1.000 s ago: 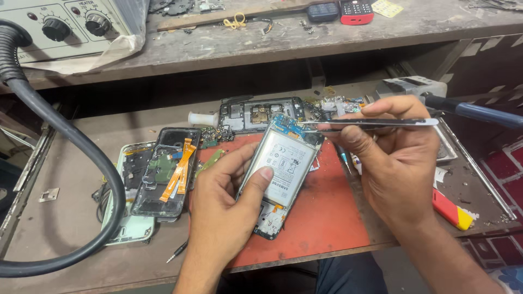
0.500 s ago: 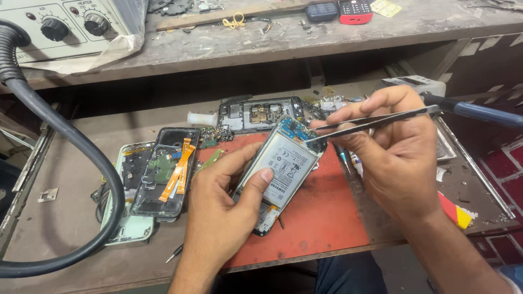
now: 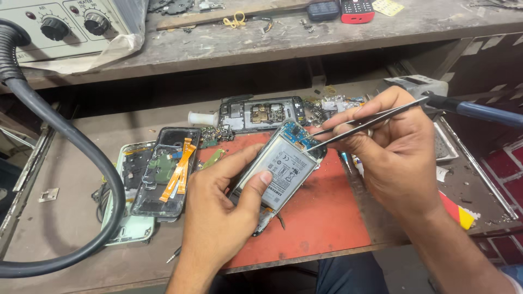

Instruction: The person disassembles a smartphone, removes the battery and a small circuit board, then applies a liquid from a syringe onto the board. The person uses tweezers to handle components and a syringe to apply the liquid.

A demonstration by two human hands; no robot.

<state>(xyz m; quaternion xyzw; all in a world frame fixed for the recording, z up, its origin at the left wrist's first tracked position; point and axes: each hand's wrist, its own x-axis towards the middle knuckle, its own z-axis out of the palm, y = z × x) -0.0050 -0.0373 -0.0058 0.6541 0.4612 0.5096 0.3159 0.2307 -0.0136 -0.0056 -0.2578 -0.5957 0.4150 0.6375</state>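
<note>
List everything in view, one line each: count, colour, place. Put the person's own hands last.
opened phone: one, white battery and blue board exposed, over the red mat, in the left hand
tweezers: one, metal, tip at the phone's top edge
red mat: one, red, middle of the bench
stripped phone frames: two stacked, dark on pale green, with orange ribbon cables, left of the mat
phone chassis: one, dark, behind the mat
black hose: one, curving at left
control unit: one, beige with black knobs, upper shelf left
soldering iron: one, blue handle, right
left hand: holds the phone
right hand: pinches the tweezers
</note>
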